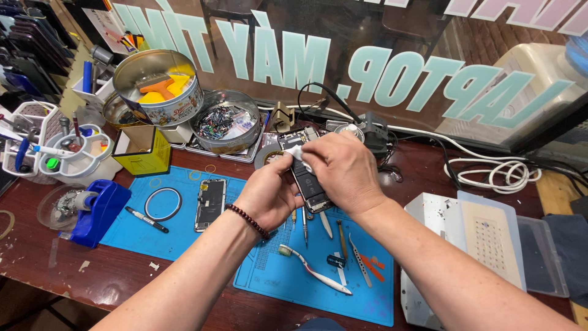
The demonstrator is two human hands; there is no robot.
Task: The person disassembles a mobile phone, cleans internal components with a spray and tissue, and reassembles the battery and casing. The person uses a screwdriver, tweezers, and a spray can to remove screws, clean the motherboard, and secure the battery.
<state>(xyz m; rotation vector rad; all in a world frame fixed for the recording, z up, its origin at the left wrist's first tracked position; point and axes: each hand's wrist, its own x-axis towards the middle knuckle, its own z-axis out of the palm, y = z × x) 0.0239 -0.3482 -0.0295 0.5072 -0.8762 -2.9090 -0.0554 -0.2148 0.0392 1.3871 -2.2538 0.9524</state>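
Your left hand (269, 195) grips the opened phone (308, 178) from below, holding it above the blue mat (184, 227) so its insides face you. Your right hand (344, 170) pinches a white wipe (296, 153) against its upper end. Tools (324, 257) lie just beneath.

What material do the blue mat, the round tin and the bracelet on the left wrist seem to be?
Blue mat: likely silicone or rubber, matte, with moulded grid and recesses. Round tin: metal, shiny bare inside, printed outside. Bracelet: dark glossy round beads, perhaps wood or stone; unclear.
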